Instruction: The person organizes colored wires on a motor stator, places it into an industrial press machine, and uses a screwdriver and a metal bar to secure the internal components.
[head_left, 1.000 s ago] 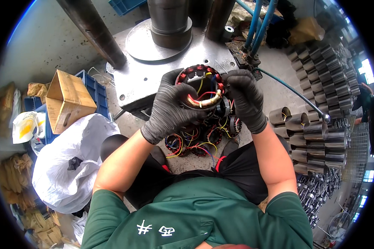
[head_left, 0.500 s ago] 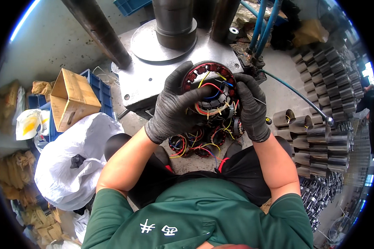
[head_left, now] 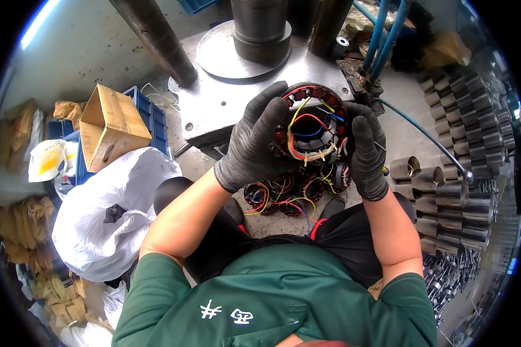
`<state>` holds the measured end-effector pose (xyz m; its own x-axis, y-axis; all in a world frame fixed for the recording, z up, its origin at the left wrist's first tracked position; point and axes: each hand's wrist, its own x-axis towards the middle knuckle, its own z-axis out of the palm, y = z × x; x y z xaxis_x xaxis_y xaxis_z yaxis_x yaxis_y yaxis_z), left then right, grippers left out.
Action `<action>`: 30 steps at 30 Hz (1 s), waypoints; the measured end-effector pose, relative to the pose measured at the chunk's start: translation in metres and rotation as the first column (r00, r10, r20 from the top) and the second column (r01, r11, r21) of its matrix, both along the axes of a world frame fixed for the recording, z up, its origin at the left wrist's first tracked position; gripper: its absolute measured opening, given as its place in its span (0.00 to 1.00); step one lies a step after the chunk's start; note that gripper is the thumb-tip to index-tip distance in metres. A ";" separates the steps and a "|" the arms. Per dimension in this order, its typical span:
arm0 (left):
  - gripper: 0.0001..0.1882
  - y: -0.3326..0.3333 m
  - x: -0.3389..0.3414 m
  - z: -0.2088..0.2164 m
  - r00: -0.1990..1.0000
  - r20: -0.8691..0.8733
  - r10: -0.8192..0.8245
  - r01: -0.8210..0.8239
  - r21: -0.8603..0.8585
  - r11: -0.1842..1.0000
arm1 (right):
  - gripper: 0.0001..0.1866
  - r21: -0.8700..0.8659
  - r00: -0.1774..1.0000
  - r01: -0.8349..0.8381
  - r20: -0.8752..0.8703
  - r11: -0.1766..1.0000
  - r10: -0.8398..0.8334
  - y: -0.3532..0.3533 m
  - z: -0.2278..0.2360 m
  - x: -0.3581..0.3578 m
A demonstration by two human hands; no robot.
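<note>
Both my hands wear grey knit gloves and hold up a motor stator (head_left: 329,140) in front of the press. It is a ring with dark red windings and red, yellow and blue lead wires, its open side facing me. My left hand (head_left: 250,139) grips the left rim, thumb raised beside the ring. On the right side, my right hand (head_left: 367,156) curls its fingers around the edge; some fingertips are hidden behind it. Below, several more wired stators (head_left: 289,207) stand on the floor between my feet.
Right behind the stator is the press's steel table (head_left: 208,104) with a round plate and column (head_left: 260,34). A cardboard box (head_left: 118,130) sits on blue crates at left, above a white sack (head_left: 92,243). Stacked metal cylinders (head_left: 446,196) and a ball-ended lever (head_left: 468,175) are at right.
My left thumb has drawn back from across the stator's opening to its left rim. The stator stays in both hands. The whole view has shifted slightly.
</note>
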<state>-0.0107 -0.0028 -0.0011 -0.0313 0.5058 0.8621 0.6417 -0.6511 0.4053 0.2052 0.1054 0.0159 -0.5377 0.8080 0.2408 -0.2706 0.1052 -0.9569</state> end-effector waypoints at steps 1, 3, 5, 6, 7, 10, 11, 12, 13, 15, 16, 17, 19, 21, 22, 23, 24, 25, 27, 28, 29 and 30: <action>0.67 -0.001 0.000 0.000 1.000 0.001 -0.010 0.010 -0.002 1.000 | 0.21 -0.004 1.000 -0.004 -0.001 1.000 0.004 0.001 0.000 0.000; 0.67 0.000 0.001 0.002 1.000 -0.012 0.009 -0.009 0.009 1.000 | 0.20 0.020 1.000 0.001 0.028 1.000 -0.001 0.003 0.000 -0.001; 0.66 0.001 0.002 0.006 1.000 -0.030 0.008 -0.007 0.026 1.000 | 0.19 -0.003 0.999 0.028 0.025 1.000 -0.028 0.000 0.002 -0.005; 0.66 0.001 0.001 0.005 0.999 -0.032 0.007 -0.007 0.023 1.000 | 0.18 -0.016 0.998 0.056 0.023 0.998 -0.056 -0.002 0.005 -0.007; 0.71 -0.001 -0.001 0.003 0.998 -0.069 -0.001 0.001 -0.004 1.000 | 0.18 -0.045 0.998 0.053 0.023 0.998 -0.052 -0.005 0.008 -0.008; 0.70 -0.001 0.002 0.002 0.998 -0.056 -0.011 0.010 -0.014 1.000 | 0.17 0.031 0.996 0.066 0.057 0.997 -0.068 -0.004 0.006 -0.010; 0.66 -0.001 0.003 0.002 1.000 -0.007 -0.009 0.009 0.005 1.000 | 0.17 0.029 0.996 0.070 0.057 0.997 -0.071 -0.005 0.007 -0.010; 0.66 -0.001 0.004 0.001 1.000 -0.007 -0.013 0.013 0.004 1.000 | 0.16 0.032 0.996 0.068 0.063 0.997 -0.070 -0.005 0.008 -0.009; 0.65 0.000 0.003 -0.001 1.000 -0.015 -0.003 0.003 -0.002 1.000 | 0.16 0.035 0.995 0.067 0.070 0.997 -0.069 -0.005 0.008 -0.008; 0.64 -0.003 0.002 0.005 0.998 -0.049 0.031 -0.033 -0.045 0.998 | 0.16 0.052 0.993 0.080 0.081 0.995 -0.084 -0.006 0.010 -0.008; 0.64 -0.002 0.002 0.004 0.998 -0.049 0.027 -0.029 -0.044 0.999 | 0.16 0.071 0.991 0.088 0.093 0.994 -0.095 -0.006 0.011 -0.008; 0.70 -0.001 0.003 0.002 0.998 -0.066 0.018 -0.020 -0.041 0.999 | 0.16 0.072 0.991 0.091 0.094 0.993 -0.098 -0.006 0.011 -0.008; 0.75 -0.002 -0.002 -0.004 0.998 -0.065 -0.021 0.017 -0.048 0.999 | 0.17 0.079 0.995 0.069 0.061 0.994 -0.074 -0.008 0.012 -0.010; 0.75 -0.002 -0.004 -0.005 0.996 -0.079 -0.033 0.028 -0.060 0.998 | 0.17 0.053 0.997 0.052 0.045 0.997 -0.054 -0.008 0.014 -0.007; 0.69 -0.001 -0.002 -0.004 0.998 -0.046 -0.053 0.049 -0.069 0.996 | 0.17 0.023 0.999 0.033 0.028 0.999 -0.034 -0.007 0.015 -0.005; 0.63 0.000 0.001 -0.002 0.997 -0.011 -0.073 0.072 -0.076 0.995 | 0.18 0.028 1.000 0.026 -0.005 0.999 -0.026 -0.004 0.010 -0.001; 0.58 0.000 0.002 -0.001 0.995 0.035 -0.091 0.093 -0.071 0.993 | 0.18 0.034 1.000 0.021 -0.011 0.999 -0.021 -0.003 0.011 -0.003; 0.55 -0.004 0.002 0.002 0.997 0.003 -0.075 0.075 -0.079 0.994 | 0.19 0.034 0.999 0.012 -0.042 0.999 -0.011 -0.003 0.013 -0.004; 0.51 -0.006 0.007 0.007 0.981 0.152 -0.120 0.146 -0.169 0.975 | 0.20 -0.034 0.994 -0.050 -0.100 0.998 0.046 0.000 0.009 -0.004; 0.49 -0.006 0.011 0.007 0.920 0.355 -0.163 0.250 -0.212 0.945 | 0.20 -0.028 0.992 -0.060 -0.111 0.998 0.056 0.002 0.008 -0.002; 0.47 -0.007 0.016 0.006 0.817 0.548 -0.176 0.342 -0.216 0.915 | 0.19 -0.055 0.991 -0.093 -0.105 0.994 0.087 0.003 0.008 0.000; 0.47 -0.008 0.022 0.004 0.348 0.936 -0.049 0.629 -0.194 0.753 | 0.19 -0.076 0.988 -0.122 -0.103 0.990 0.114 0.005 0.009 0.001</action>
